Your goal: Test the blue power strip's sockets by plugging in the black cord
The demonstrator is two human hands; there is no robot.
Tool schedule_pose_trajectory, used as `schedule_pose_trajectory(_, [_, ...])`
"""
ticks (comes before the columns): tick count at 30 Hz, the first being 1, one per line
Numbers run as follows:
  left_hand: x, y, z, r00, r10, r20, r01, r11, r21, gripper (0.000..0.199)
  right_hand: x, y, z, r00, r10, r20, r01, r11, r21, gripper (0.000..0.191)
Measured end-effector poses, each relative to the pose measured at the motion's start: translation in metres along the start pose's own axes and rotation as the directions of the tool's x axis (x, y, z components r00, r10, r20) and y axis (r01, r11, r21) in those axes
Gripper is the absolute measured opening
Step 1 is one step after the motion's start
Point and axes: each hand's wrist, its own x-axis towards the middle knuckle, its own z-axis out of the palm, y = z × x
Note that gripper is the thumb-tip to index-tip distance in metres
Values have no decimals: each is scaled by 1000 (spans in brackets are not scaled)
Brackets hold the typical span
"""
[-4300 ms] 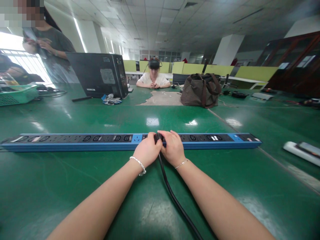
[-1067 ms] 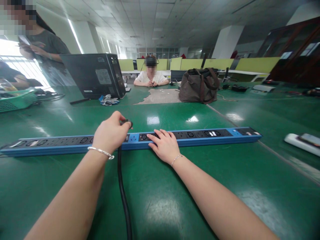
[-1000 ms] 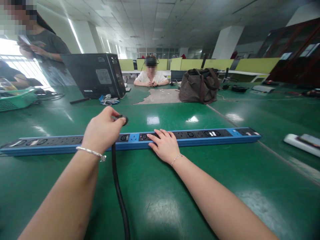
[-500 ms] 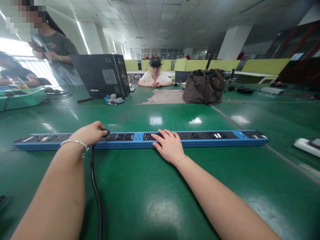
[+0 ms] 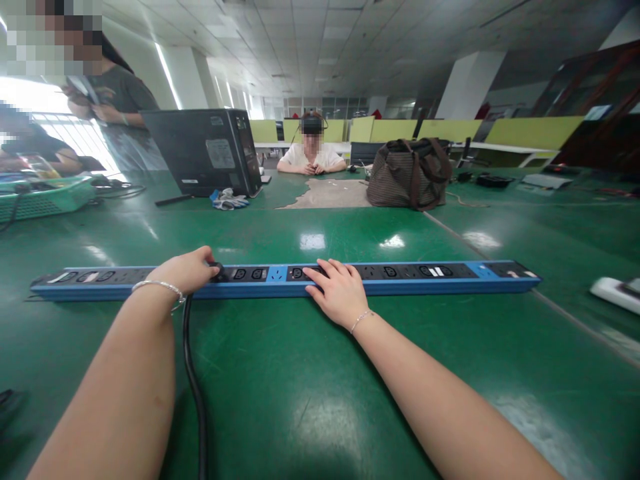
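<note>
A long blue power strip [image 5: 415,287] with black and blue sockets lies across the green table. My left hand [image 5: 187,268] is closed on a black plug [image 5: 216,271] at the strip's sockets, left of its middle. Whether the plug sits in a socket is hidden by the fingers. From under that hand a thick black cable [image 5: 193,373] runs down toward the front edge of the view. My right hand [image 5: 340,290] rests on the strip near its middle, fingers spread, holding nothing.
Behind the strip stand a black computer case [image 5: 195,150], gloves [image 5: 229,199] and a brown bag [image 5: 407,175]. A green basket [image 5: 45,200] is at the left, a white device [image 5: 617,293] at the right. A person [image 5: 311,150] sits opposite; others are at the left.
My left hand has shifted slightly to the right along the strip with the plug, and its wrist has moved with it. My right hand stays in place.
</note>
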Motion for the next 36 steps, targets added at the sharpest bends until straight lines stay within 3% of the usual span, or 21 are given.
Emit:
schedule_pose_trajectory(8, [3,-4,9,1000,6,-19,-6,1000,23,31,0,0,-1,1000,6,25,-5,1000,-23,38])
schedule_pose_trajectory(16, [14,-6,18,1000,4,-28,-2,998,69,33,1,-1,-2,999,15,41,-14,999,-32,39])
schedule_pose_trajectory(25, [7,-5,24,996,-37,-84,33,998,-48,33,0,-1,-2,999,15,34,-14,999,-35,38])
schedule_pose_trajectory(36, [-1,-5,33,988,-66,-142,61,997,-38,38,0,-1,-1,999,15,31,-14,999,-32,39])
